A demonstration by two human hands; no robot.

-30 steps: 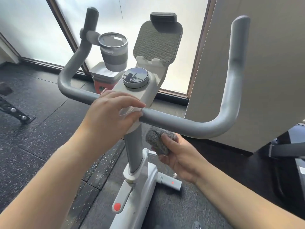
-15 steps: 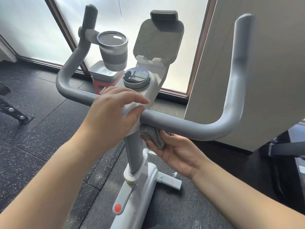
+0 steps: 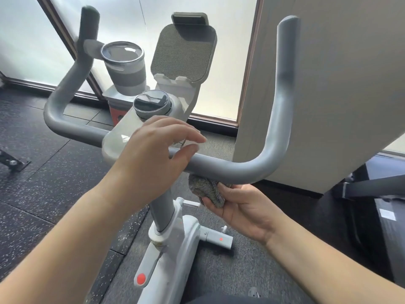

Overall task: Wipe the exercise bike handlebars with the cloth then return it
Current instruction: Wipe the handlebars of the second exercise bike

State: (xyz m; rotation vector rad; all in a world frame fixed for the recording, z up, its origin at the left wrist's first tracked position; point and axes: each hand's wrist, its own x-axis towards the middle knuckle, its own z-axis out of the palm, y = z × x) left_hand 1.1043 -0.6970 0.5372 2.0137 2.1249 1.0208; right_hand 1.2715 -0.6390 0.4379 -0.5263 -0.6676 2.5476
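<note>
Two bare forearms reach in from the near edge, and both hands are at the crossbar of the handlebars (image 3: pixel 230 170). The right hand (image 3: pixel 243 207) is below the bar, palm turned up, its fingers curled round a bunched grey cloth (image 3: pixel 207 189). The top of the cloth touches the underside of the bar, just right of the grey stem (image 3: pixel 163 207). The left hand (image 3: pixel 153 154) is above the bar beside the white console housing (image 3: pixel 118 141); its fingers are loosely bent and grasp nothing, and the thumb lies on or just over the top of the bar.

The step in hand looks like wiping the underside of the right half of the crossbar. To do it well, I would press the cloth up firmly so that more than its crown meets the tube, and wrap it part way round so the front and back faces get cleaned in the same stroke. Slide outward toward the bend, then follow the right upright grip (image 3: pixel 282 84) to its cap. The free hand would serve best steadying the bar or housing, kept out of the cloth's path.

Beyond the hands, a round dark display (image 3: pixel 152 103) sits on the housing, with a textured tablet holder (image 3: pixel 184 53) behind it. A grey cup (image 3: pixel 125 66) hangs in a ring on the left upright grip (image 3: pixel 87 27), so a stroke there needs care not to knock it. Frosted windows (image 3: pixel 230 51) close the view.
</note>
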